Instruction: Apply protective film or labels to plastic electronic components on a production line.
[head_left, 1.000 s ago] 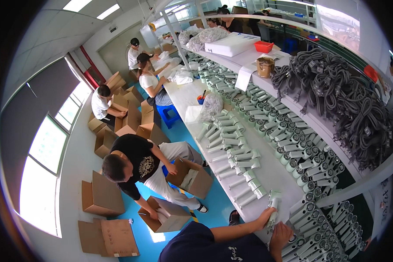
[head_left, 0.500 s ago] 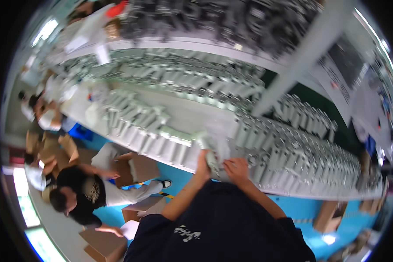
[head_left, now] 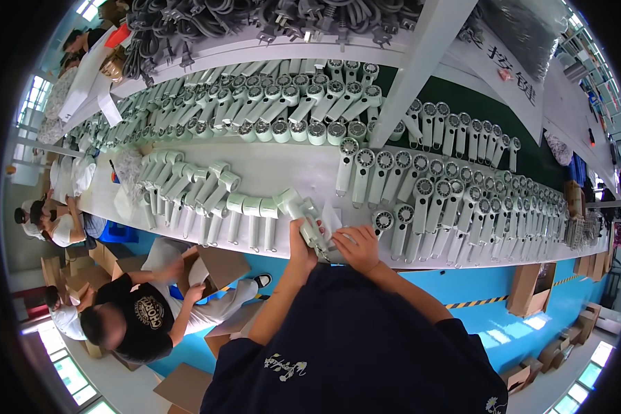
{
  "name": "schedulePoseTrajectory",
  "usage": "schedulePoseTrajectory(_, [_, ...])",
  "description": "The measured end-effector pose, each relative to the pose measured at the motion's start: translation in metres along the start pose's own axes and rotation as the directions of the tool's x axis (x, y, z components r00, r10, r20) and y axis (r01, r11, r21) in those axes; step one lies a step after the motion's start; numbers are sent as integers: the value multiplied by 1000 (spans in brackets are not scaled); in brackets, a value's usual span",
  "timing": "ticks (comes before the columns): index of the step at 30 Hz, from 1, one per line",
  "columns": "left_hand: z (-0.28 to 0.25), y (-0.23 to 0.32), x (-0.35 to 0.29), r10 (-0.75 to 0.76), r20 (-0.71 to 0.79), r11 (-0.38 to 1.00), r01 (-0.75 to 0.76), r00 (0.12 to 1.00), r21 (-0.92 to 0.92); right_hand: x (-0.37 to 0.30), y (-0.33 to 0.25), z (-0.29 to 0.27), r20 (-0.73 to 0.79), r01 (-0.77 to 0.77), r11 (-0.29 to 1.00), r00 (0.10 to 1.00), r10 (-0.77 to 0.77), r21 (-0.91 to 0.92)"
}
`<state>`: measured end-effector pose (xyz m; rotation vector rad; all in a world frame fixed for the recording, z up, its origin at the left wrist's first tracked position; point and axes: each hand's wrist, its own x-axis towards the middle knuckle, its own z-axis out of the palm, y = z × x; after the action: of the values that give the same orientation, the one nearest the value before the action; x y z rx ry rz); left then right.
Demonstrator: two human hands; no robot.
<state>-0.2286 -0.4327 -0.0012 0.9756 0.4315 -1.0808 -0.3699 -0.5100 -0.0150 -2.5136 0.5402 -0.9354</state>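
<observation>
My left hand [head_left: 301,241] is wrapped around a pale green hair dryer [head_left: 288,201], which tilts with its round head up and away from me at the bench's near edge. Close beside its handle is my right hand [head_left: 358,246], fingers bent and pinched together. A thin white sheet [head_left: 330,219] rises just by those fingertips; whether they grip it is unclear. To the left, a row of similar hair dryers [head_left: 252,207] lies with handles toward me. More hair dryers [head_left: 424,196] stand packed in rows at right, their round grilles facing up.
Dark power cords with plugs [head_left: 303,21] fill a shelf above the white bench [head_left: 283,164]. A white post [head_left: 421,72] rises from the bench. At left, a person in a black shirt [head_left: 141,314] handles a cardboard box [head_left: 221,269]. Another box [head_left: 531,290] stands on the blue floor.
The view has shifted and become sharper. My left hand still holds the hair dryer, with my right hand beside it. The person at left has brought both hands to the box.
</observation>
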Motion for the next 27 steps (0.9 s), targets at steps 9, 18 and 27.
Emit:
schedulePoseTrajectory(9, [-3, 11, 6, -30, 22, 998, 31, 999, -54, 6, 6, 4, -21, 31, 998, 999, -30, 50])
schedulePoseTrajectory(18, [15, 13, 0, -218, 63, 976, 217, 974, 30, -4, 3, -8, 143, -75, 991, 988, 58, 112])
schedulePoseTrajectory(27, [-7, 0, 11, -118, -45, 986, 122, 992, 110, -29, 35, 24, 436, -196, 973, 870, 229, -119])
